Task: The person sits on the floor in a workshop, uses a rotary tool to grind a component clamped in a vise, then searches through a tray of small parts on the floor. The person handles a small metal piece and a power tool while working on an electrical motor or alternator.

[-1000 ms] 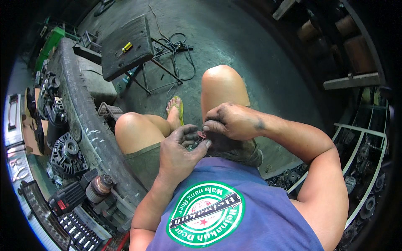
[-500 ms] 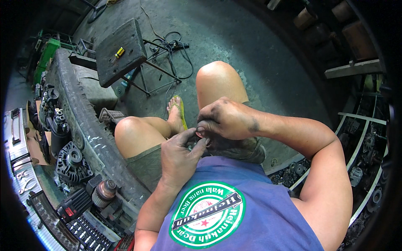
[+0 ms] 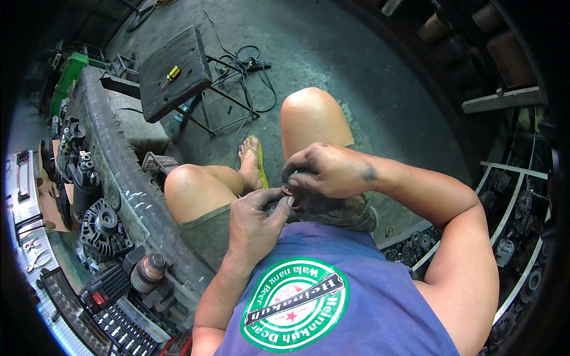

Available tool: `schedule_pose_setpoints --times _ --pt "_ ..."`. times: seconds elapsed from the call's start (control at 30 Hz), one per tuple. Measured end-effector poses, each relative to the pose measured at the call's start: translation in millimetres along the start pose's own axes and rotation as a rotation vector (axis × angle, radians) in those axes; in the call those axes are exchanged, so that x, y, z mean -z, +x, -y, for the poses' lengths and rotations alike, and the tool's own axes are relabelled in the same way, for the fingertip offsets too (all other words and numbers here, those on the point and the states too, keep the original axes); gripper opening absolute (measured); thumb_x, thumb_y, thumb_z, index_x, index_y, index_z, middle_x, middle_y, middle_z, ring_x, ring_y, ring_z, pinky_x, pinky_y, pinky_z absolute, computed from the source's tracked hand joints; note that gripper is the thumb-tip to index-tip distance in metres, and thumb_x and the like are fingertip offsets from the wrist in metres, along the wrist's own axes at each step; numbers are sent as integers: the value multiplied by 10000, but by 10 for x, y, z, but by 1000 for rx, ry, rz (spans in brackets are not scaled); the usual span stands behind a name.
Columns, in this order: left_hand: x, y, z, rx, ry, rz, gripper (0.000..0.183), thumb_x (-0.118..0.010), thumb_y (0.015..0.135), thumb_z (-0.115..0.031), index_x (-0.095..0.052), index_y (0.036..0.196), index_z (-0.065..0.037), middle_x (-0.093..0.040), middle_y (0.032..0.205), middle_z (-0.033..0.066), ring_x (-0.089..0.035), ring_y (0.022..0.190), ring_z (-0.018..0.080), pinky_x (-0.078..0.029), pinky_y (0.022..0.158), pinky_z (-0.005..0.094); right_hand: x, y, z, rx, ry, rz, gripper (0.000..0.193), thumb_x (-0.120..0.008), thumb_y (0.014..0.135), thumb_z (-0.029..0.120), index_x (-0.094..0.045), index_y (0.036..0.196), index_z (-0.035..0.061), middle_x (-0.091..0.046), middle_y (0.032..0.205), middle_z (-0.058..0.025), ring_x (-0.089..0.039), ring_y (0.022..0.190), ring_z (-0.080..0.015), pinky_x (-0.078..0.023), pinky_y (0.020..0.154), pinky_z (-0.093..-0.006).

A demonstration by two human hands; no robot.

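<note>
left hand [image 3: 255, 221] nearly closed, thumb and finger pinching a reddish part [image 3: 287, 190] in front of the shirt [image 3: 309, 246]; right hand [image 3: 326, 171] curled just beside it, its hold unclear; screwdriver [image 3: 173, 73] on stool [image 3: 163, 98]

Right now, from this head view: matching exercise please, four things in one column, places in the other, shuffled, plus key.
Things:
1. small reddish part
2. yellow-handled screwdriver
3. dark cable
4. sandal

Places:
A. loosely looped on the floor
B. worn on a foot
C. at the left hand's fingertips, close to the right hand
D. on the stool top

Right pairs: 1-C, 2-D, 3-A, 4-B
</note>
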State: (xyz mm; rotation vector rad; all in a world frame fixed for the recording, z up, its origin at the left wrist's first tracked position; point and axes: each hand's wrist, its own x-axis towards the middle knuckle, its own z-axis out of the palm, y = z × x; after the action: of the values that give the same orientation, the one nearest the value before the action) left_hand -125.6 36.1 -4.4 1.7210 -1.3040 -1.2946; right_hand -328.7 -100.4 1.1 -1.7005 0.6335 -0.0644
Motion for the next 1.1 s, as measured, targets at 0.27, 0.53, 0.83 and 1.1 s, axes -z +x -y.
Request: schedule_pose_setpoints --times 0.27,0.53,0.83,1.1 --pt "2 0 -11 -80 104 -30 172 -778 998 -84 -796 1098 55 -782 910 132 -734 780 173 -588 681 311 14 -34 19 56 -124 -11 229 -675 1061 164 -750 1205 2 -779 1127 -189 -750 1109 -375 -583 972 -472" --pt "-4 -22 -4 -170 174 -64 118 -776 993 -32 -785 1053 69 -782 902 122 -728 754 127 -595 621 295 44 -12 63 14 -129 36 224 -693 1055 170 -758 1180 -4 -785 1118 -207 -761 1090 -377 -590 964 -475" --pt "-7 -42 16 -165 147 -64 107 -776 989 -18 -780 1042 75 -772 884 111 -716 723 114 -590 594 287 58 5 59 48 -150 38 225 -697 1053 181 -769 1156 -7 -798 1085 -205 -772 1058 -367 -596 944 -469" --pt "9 -42 -26 -238 223 -93 99 -790 970 -21 -791 1032 56 -777 856 123 -731 732 147 -584 645 310 71 9 111 28 -104 45 247 -695 1063 219 -768 1127 -8 -799 1046 -209 -777 1022 -378 -600 918 -470"
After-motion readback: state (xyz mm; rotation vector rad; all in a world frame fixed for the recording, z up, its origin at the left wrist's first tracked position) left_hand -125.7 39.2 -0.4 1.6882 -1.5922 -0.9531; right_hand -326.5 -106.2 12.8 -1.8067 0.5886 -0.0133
